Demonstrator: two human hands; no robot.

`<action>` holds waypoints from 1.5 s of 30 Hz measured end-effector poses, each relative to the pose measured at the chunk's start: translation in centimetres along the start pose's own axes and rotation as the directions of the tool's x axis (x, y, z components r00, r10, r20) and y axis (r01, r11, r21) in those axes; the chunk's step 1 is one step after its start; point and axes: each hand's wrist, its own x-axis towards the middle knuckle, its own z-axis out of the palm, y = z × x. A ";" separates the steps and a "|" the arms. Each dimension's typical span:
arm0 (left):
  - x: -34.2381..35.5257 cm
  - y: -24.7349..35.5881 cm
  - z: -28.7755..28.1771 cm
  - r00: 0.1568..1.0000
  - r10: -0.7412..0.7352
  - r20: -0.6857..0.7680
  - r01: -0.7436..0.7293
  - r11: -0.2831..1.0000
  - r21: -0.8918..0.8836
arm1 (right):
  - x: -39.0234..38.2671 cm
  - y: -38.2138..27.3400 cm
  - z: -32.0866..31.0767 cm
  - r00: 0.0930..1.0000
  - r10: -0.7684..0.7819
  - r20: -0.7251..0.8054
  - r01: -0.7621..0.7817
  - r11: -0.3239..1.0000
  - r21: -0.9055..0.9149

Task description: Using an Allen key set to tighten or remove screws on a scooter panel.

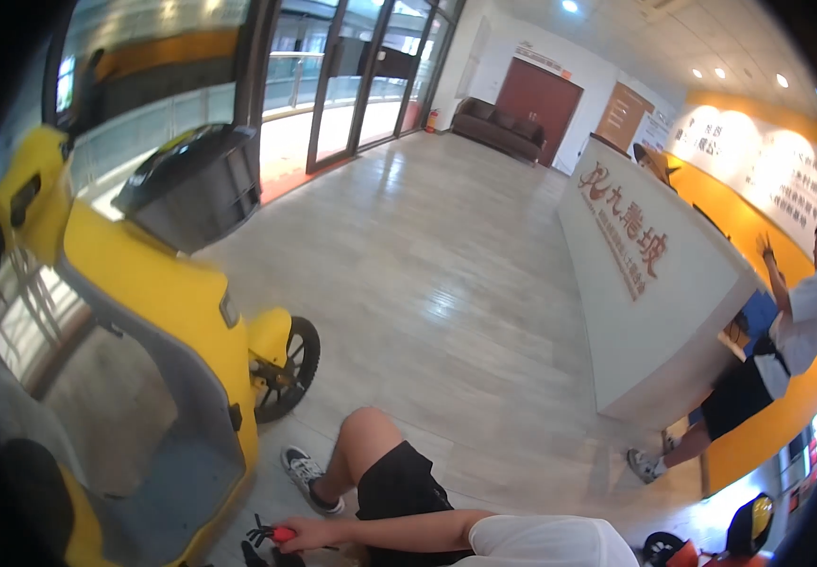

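Observation:
My right hand [306, 534] is low in the view, at the end of a bare forearm that comes in from a white sleeve on the right. Its fingers are closed round a red handle [283, 534] with several thin black prongs, which looks like a set of hex keys. Just left of it stands a yellow scooter [135, 265] with a grey footwell and a black front wheel [297, 373]. Dark parts below the hand are too cut off to make out. My left hand is out of view. My bent knee [369, 435] and black shorts show beyond the forearm.
A black box [201, 184] sits at the scooter's far end, near glass doors [361, 85]. To the right stands a white reception counter [635, 283], with a person [796, 321] beside it, one hand raised. A brown sofa [498, 129] is at the back. Another small vehicle [748, 529] is lower right.

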 end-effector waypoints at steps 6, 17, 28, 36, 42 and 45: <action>-6.8 6.6 -1.2 0.997 0.070 -0.019 -0.070 0.998 -0.002 | -2.2 -0.8 0.0 0.999 -0.013 -0.038 0.030 0.877 0.480; -15.4 15.7 0.0 0.961 0.257 0.107 -0.264 0.963 0.058 | -14.2 -8.6 -0.9 0.980 -0.173 -0.095 0.191 0.721 0.666; -14.9 30.9 14.9 0.676 0.634 0.375 -0.732 0.521 0.440 | -26.7 -14.6 -5.8 0.605 -0.293 -0.740 0.727 0.582 0.364; -17.1 32.4 28.9 0.208 0.861 0.464 -0.924 0.017 0.383 | -35.9 -14.1 -11.0 0.113 -0.458 -0.882 0.608 0.733 -0.303; -15.0 31.8 37.5 0.556 0.705 0.441 -0.800 0.598 0.052 | -39.9 -9.7 -14.9 -0.106 -0.252 -0.962 0.298 0.915 -0.273; -13.7 31.4 40.9 0.528 0.694 0.490 -0.742 0.657 -0.132 | -42.4 -6.7 -17.4 -0.090 -0.195 -0.977 0.436 0.874 -0.215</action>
